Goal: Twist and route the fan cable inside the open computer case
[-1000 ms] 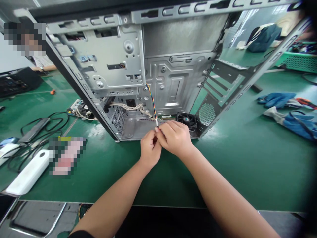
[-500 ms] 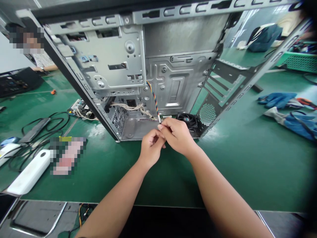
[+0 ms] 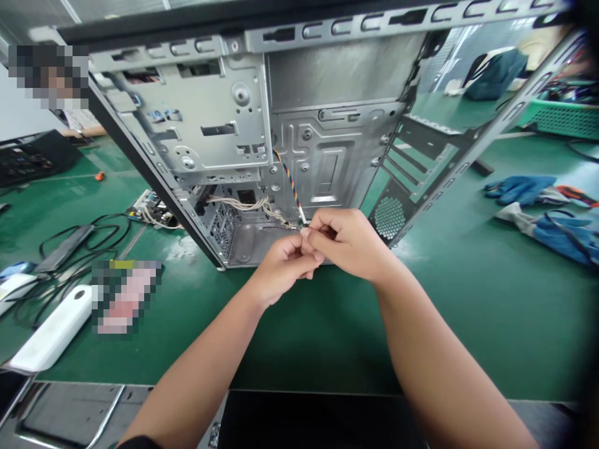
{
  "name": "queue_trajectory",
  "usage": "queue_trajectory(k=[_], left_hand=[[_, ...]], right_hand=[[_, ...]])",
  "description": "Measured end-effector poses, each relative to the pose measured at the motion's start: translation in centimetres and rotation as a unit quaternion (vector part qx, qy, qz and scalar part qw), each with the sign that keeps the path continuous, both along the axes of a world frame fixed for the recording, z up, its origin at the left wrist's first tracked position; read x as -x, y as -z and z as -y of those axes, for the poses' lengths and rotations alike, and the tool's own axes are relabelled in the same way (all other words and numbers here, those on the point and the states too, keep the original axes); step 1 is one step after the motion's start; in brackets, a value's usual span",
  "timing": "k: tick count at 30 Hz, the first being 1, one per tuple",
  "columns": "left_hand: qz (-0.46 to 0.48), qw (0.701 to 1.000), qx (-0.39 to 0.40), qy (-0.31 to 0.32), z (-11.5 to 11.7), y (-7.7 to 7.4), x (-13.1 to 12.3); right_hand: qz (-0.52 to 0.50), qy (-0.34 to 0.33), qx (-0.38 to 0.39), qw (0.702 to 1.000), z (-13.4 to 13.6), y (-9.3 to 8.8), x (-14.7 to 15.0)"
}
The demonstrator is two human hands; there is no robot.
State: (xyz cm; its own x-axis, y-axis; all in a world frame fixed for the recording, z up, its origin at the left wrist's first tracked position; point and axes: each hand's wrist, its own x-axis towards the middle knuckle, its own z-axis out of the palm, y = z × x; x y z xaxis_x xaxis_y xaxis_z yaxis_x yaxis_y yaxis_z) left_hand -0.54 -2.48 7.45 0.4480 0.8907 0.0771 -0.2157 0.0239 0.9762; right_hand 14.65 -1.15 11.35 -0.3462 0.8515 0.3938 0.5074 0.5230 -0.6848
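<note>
An open computer case [image 3: 327, 156] stands on the green table in front of me. Down from its drive cage runs a twisted multicoloured cable [image 3: 292, 184] with a white sleeve near its lower end. My right hand [image 3: 349, 243] pinches that end at the case's bottom front edge. Close against it, my left hand [image 3: 287, 265] has its fingers curled together; what they hold is hidden. Behind the fingers, a bundle of pale wires [image 3: 248, 202] lies inside the case. The case fan is covered by my right hand.
A white power strip [image 3: 53, 327], black cables [image 3: 100, 234] and a blurred flat item [image 3: 128, 296] lie on the left. To the right are blue gloves [image 3: 561, 231] and a green basket [image 3: 566, 118]. Another person [image 3: 82, 125] is at the far left.
The cable's lower end has shifted slightly right and down with my hands. My right hand now covers the black fan that showed beside it. The view has tilted a little.
</note>
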Motion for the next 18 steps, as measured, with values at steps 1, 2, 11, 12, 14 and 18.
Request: queue_trajectory(k=[1,2,11,12,14,18], left_hand=[[0.008,1.0,-0.009,0.016,-0.4,0.1,0.2],[0.015,0.999,-0.017,0.027,-0.8,0.4,0.4],[0.066,0.996,-0.019,0.057,-2.7,3.4,1.3],[0.067,0.996,-0.015,0.055,-2.8,3.6,1.4],[0.067,0.996,-0.01,0.055,-2.8,3.9,1.6],[0.057,0.994,-0.014,0.094,-2.6,3.6,1.9]], right_hand=[[0.009,-0.008,0.006,1.0,-0.1,-0.4,0.0],[0.017,-0.009,0.006,1.0,-0.1,-0.7,0.0],[0.092,-0.047,0.001,0.995,-0.2,-1.9,0.7],[0.099,-0.053,0.002,0.994,-0.2,-1.9,0.7],[0.106,-0.062,0.005,0.992,-0.2,-1.9,0.7],[0.108,-0.067,0.007,0.992,-0.1,-1.8,0.6]])
